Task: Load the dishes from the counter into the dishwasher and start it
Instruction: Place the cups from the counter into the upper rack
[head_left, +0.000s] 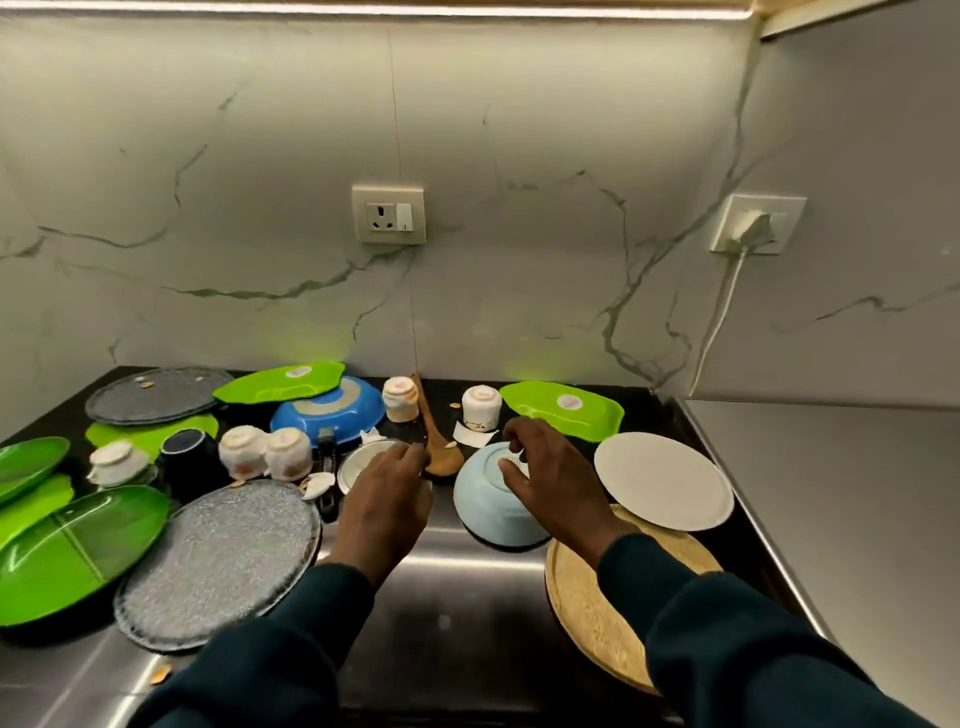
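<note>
Dirty dishes crowd a dark counter (452, 613). My left hand (387, 499) reaches forward over a small steel plate (358, 460), its fingertips close to the bowl of a wooden spoon (444, 460), and holds nothing. Over the base of an upturned light blue bowl (491, 512) sits my right hand (550, 478), with loosely curled fingers and the thumb touching the bowl. A white plate (662, 480) lies right of that bowl, overlapping a round wooden plate (587, 613). A grey speckled plate (218, 561) lies left of my left forearm.
Green plates (78, 551) fill the left edge and a green tray (563, 410) sits at the back right. Several upturned white cups (288, 452), a dark mug (189, 457), an upturned blue bowl (327, 410) and another grey plate (156, 395) stand behind. A steel surface (831, 493) adjoins on the right.
</note>
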